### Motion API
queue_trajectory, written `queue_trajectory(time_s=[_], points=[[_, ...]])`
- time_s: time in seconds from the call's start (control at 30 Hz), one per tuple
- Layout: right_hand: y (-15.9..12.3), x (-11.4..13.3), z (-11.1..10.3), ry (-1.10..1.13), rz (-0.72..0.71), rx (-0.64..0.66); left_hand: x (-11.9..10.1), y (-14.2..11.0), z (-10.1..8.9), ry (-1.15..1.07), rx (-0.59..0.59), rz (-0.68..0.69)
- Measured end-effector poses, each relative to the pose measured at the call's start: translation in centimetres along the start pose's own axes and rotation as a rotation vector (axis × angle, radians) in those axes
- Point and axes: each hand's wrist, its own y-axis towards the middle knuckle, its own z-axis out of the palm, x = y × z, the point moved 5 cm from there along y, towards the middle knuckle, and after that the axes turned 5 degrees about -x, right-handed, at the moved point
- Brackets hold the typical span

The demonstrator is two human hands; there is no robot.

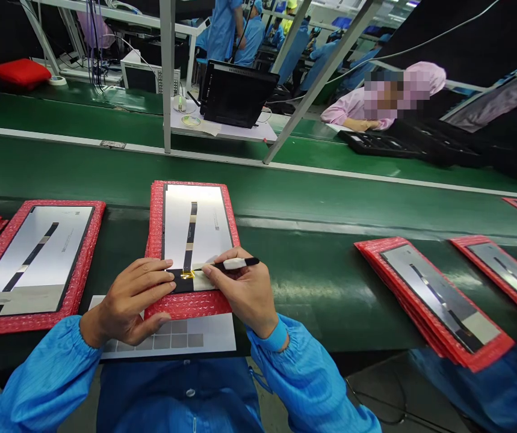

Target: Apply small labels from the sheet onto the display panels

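A display panel (210, 207) with a silvery back lies on a stack of red bubble-wrap sheets (177, 308) in front of me. A dark flex cable (190, 234) runs up its back, with shiny yellow tape (188, 274) at the lower end. My left hand (138, 297) rests with outstretched fingers on the panel's lower left corner. In my right hand (244, 288) is a slim pen-like tool (235, 263), white in the middle with a black end. Its thin tip points at the tape; whether they touch I cannot tell. A white sheet with grey squares (177, 341) lies partly under the stack.
Another panel (50, 240) on red wrap lies at left. Two more stacks with panels (421, 282) (506, 264) sit at right on the green belt (303, 288). A metal post (167, 78) and a monitor (238, 93) stand beyond. A person in pink (352, 108) sits across.
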Motion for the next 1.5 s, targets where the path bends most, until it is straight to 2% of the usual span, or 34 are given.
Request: queue_trajectory(time_s=[0.33,1.5], points=[[0.06,0.31,-0.17,0.070,0.049,-0.008,0.00,-0.03,0.01,0.007,0.006,-0.001],[0.06,0.07,0.13,-0.021,0.008,0.014,0.12,-0.50,0.27,-0.005,0.009,0.006]])
